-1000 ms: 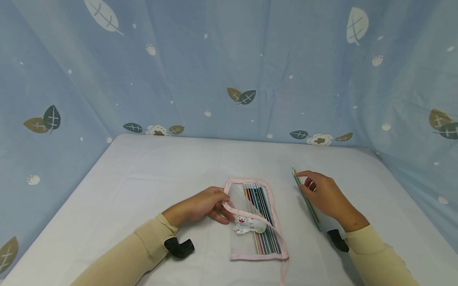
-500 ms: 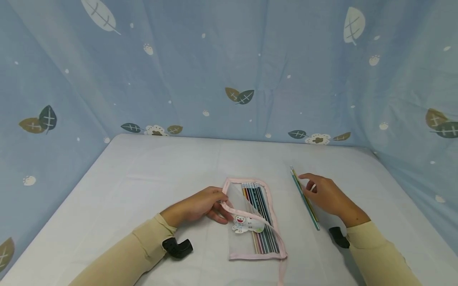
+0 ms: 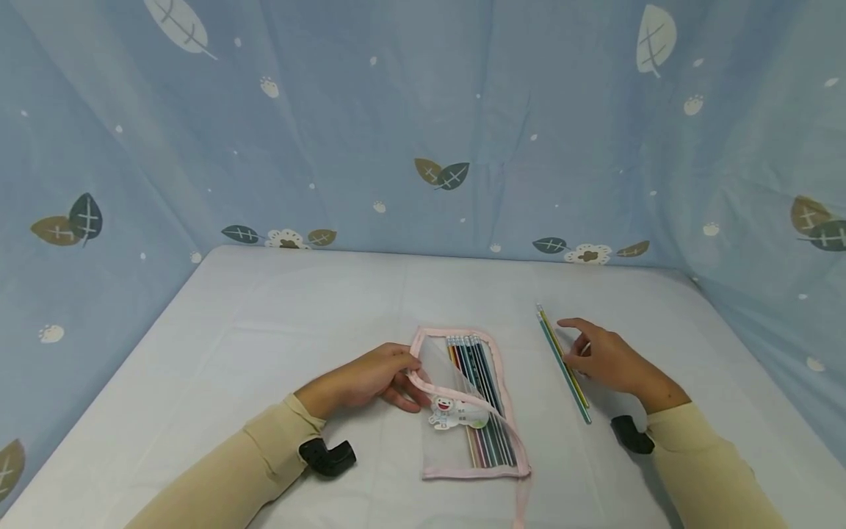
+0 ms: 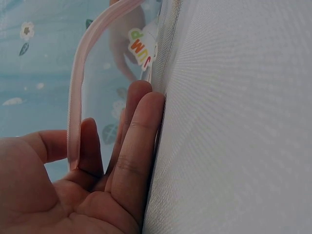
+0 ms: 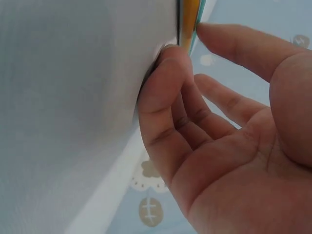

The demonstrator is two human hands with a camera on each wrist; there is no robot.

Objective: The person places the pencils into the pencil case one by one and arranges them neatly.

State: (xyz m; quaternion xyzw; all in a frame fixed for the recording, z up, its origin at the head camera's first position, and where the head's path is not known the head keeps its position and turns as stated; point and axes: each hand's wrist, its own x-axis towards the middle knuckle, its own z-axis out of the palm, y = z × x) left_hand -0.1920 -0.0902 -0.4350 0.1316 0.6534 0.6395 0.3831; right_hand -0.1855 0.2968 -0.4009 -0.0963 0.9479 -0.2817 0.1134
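Note:
A clear mesh pencil case [image 3: 432, 455] with pink trim lies in the middle of the table, its front layer lifted at the upper left. Several pencils [image 3: 485, 389] show inside, along its right side. My left hand [image 3: 380, 376] pinches the pink-trimmed edge between thumb and index finger, the other fingers lower down against the table, as the left wrist view shows. To the right, a teal pencil [image 3: 560, 360] and a yellow pencil [image 3: 581, 394] lie side by side. My right hand [image 3: 611, 358] is at their right side, thumb at the pencils, other fingers bent loosely by the tabletop.
A cartoon label [image 3: 456, 414] is on the case front, and a pink strap [image 3: 522, 503] trails toward the table's near edge. The white table [image 3: 304, 294] meets a blue leaf-print curtain [image 3: 370, 132] at the back and sides. Black wrist devices [image 3: 328, 458] sit under both sleeves.
My right hand has drawn back slightly to the right, its index finger lifting off the two pencils, which now show more fully. My left hand keeps its hold on the case edge.

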